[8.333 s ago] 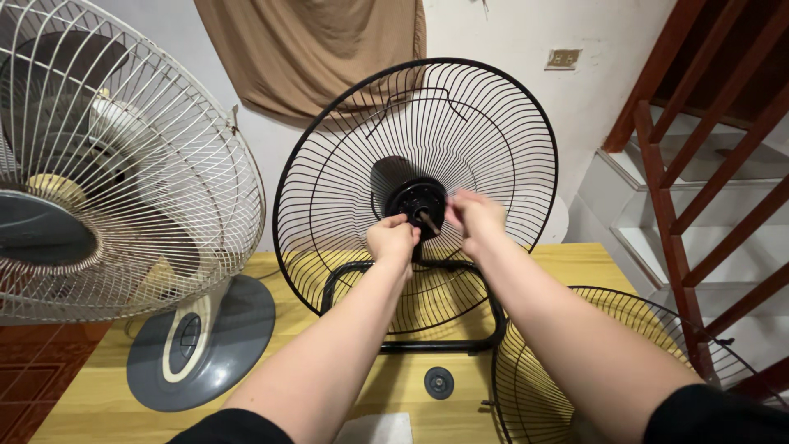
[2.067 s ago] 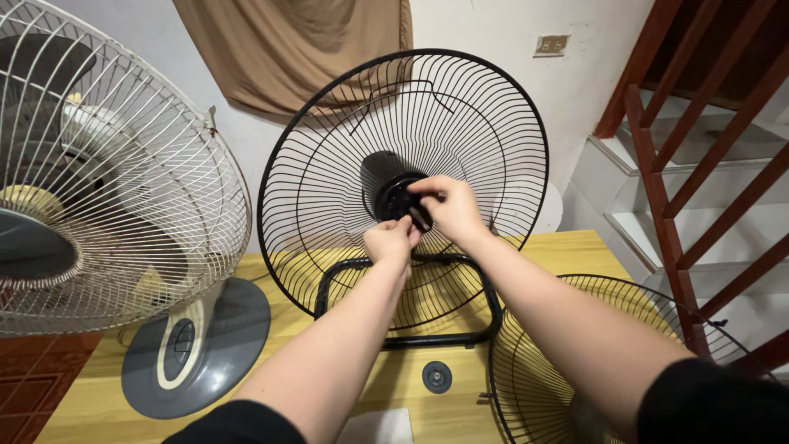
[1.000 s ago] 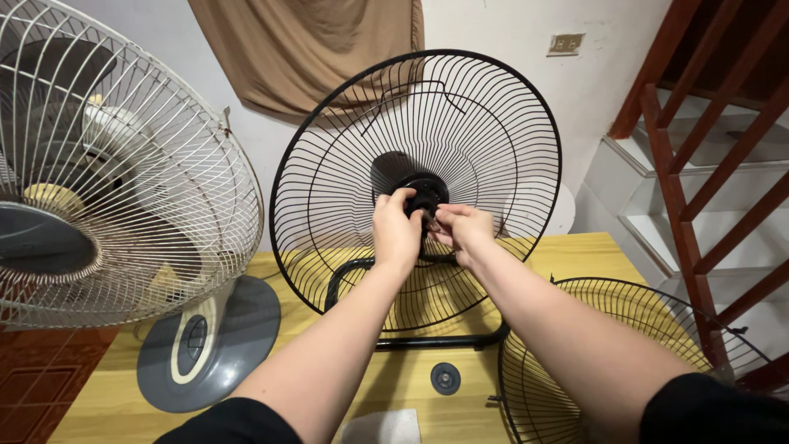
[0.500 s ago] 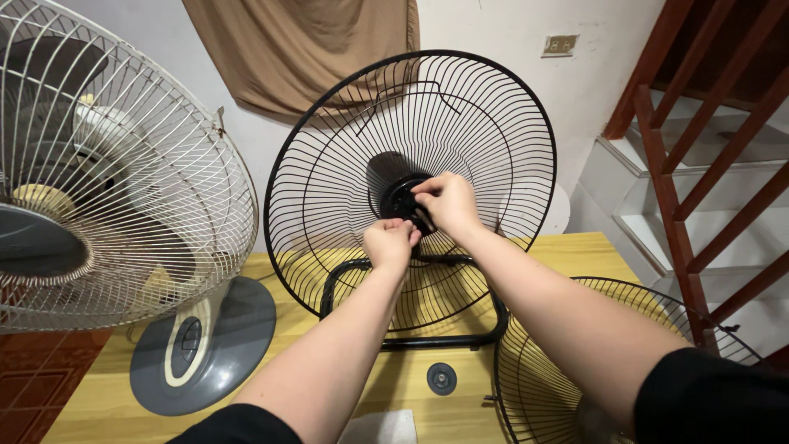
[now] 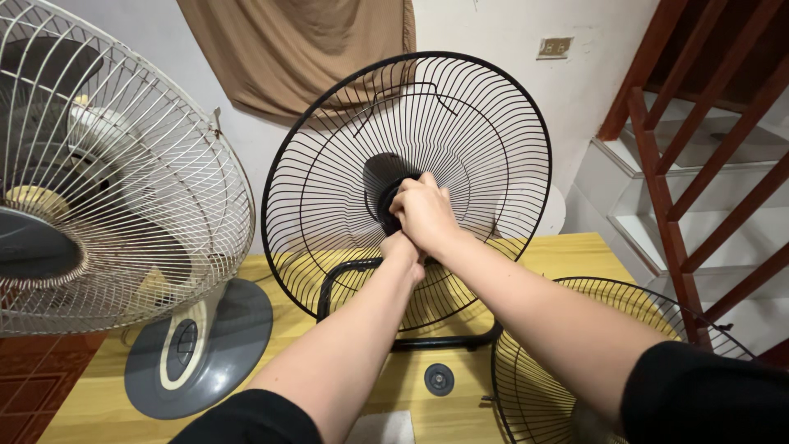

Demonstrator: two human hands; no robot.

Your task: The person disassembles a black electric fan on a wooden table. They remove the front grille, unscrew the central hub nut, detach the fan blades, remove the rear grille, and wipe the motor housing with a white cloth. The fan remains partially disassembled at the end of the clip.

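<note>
**Up close: both hands at hub of black fan guard**

Centre frame, upright on yellow wooden table (image 5: 567, 255): black wire rear guard (image 5: 485, 123) of a fan, mounted on black tubular stand (image 5: 345, 275). Black motor hub (image 5: 385, 197) at guard's centre, only partly visible behind the hands.

Right hand (image 5: 423, 212): fingers curled inward, closed over front of hub, knuckles toward camera. Grip on something at the hub; exact part hidden under the fingers, cannot tell which.

Left hand (image 5: 403, 247): directly beneath right hand, touching it, mostly covered. Closed or open, cannot tell; contact with hub not visible either.

Both forearms bare, black sleeves at bottom edge of frame.

Around:
- White wire-guarded fan (image 5: 107, 181) far left, large in frame, standing on grey round base (image 5: 222, 345) at table's left side, near black stand.
- Second black wire guard (image 5: 592, 345) lying at lower right, on table, just beside stand's right corner.
- Small round black cap (image 5: 439, 379) flat on table, in front of stand, between the two forearms and loose guard.
- White paper or cloth piece (image 5: 386, 427) at bottom edge, partly cut off.
- Brown cloth (image 5: 304, 49) hanging on wall behind.
- Wall socket plate (image 5: 554, 47) upper right of guard.
- Red-brown wooden stair rail (image 5: 699, 156) far right.
</note>
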